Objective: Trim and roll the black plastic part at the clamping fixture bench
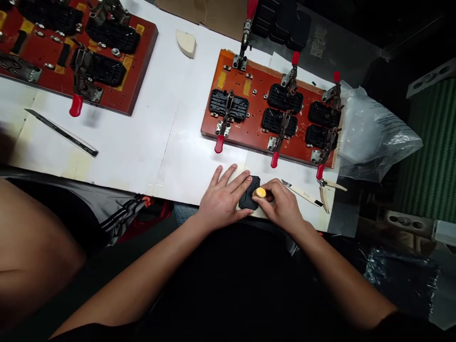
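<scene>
My left hand (pixel 223 199) lies flat with its fingers spread, their tips and the thumb pressing on a black plastic cover (pixel 250 198) at the table's front edge. In my right hand (pixel 283 204) a short tool with a round yellow end (pixel 261 192) is pinched between thumb and fingers, upright over the cover's right side. The tool's lower end is hidden, so its kind does not show. Just right of this hand is a utility knife with a pale handle (pixel 302 193), and beyond it lie pliers with cream handles (pixel 324 194).
A red-brown fixture board (pixel 258 126) with red-handled clamps holds several black parts. Another such board (pixel 138 71) stands at left. A black cutter (pixel 64 133), a cream block (pixel 186 43) and a clear plastic bag (pixel 370 128) lie around. Another person's arm (pixel 32 251) is at left.
</scene>
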Motion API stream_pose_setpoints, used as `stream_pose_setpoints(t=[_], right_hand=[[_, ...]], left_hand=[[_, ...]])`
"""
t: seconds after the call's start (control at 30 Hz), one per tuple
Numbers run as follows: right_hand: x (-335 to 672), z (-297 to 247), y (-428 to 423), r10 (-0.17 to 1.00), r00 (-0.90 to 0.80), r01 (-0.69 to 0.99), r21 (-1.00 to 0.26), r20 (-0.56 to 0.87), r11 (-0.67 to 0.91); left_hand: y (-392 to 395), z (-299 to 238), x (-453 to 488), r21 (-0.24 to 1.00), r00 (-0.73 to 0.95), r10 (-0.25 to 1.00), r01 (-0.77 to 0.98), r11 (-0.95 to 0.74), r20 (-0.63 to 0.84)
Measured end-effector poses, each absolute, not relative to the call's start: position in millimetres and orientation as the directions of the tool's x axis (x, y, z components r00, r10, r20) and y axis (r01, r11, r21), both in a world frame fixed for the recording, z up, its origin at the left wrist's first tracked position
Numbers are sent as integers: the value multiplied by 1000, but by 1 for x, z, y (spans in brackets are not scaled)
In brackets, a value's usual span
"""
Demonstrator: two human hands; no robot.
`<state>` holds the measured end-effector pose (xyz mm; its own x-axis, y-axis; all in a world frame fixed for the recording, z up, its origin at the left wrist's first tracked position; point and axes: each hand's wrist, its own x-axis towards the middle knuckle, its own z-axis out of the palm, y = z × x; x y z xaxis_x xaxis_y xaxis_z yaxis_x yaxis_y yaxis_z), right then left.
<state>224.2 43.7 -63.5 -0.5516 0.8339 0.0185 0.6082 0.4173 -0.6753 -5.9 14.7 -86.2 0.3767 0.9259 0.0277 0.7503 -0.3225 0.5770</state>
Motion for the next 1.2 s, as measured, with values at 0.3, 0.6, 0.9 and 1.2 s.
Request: stream_pose_setpoints(t=[0.3, 0.6, 0.9, 1.2], right_hand=[[234, -61, 40, 743, -668, 540, -666, 32, 514], [233, -67, 58, 767, -639, 541, -675, 60, 503], [230, -69, 51, 791, -607, 552, -677, 73, 486], [233, -66, 43, 829, -556, 584, -681, 61, 442]], left_hand=[[15, -85, -4, 555, 381, 925, 767, -320, 7], [17, -84, -5, 528, 411, 912, 777, -342, -14], [16, -87, -5, 534, 415, 910, 767, -356, 9], [15, -88, -3, 528, 397, 917, 771, -355, 37]])
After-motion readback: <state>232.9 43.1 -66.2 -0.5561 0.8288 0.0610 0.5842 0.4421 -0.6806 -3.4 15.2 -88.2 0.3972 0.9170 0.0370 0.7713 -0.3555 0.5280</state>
